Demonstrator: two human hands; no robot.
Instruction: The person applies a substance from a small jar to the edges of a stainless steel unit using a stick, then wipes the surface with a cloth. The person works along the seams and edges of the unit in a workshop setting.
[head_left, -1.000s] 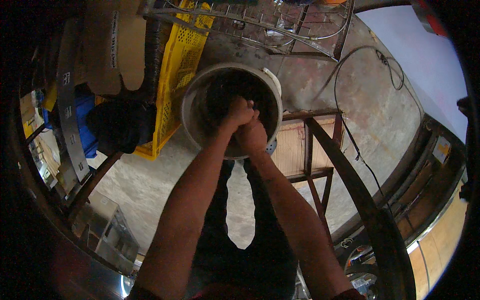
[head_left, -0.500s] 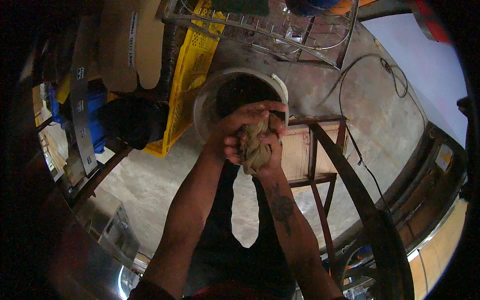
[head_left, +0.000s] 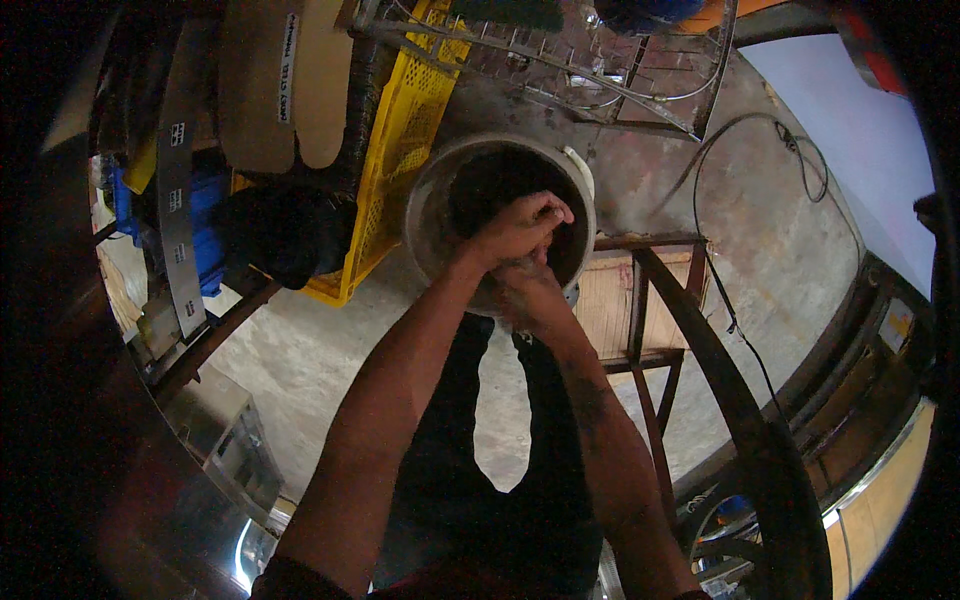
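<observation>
A round pale bucket (head_left: 428,232) with dark, murky contents (head_left: 485,188) stands on the floor in front of my legs. Over its opening my left hand (head_left: 522,230) is closed, its fingers curled toward the right rim. Just beneath and nearer to me, my right hand (head_left: 528,285) reaches in over the near rim, smeared by motion, its fingers mostly hidden by the left. The two hands touch or overlap. Whatever lies between them is out of sight; the brownish cloth seen earlier does not show now.
A yellow perforated crate (head_left: 400,140) stands left of the bucket, beside cardboard pieces (head_left: 262,90). Beyond is a wire rack (head_left: 600,80). A brown metal frame with a wooden panel (head_left: 622,300) is at the right, and a black cable (head_left: 705,235) trails across the concrete floor.
Both hands have gone from twisting a wet-looking brownish cloth above the near rim to reaching into the bucket's opening. The cloth has passed out of sight. The whole view has shifted slightly.
</observation>
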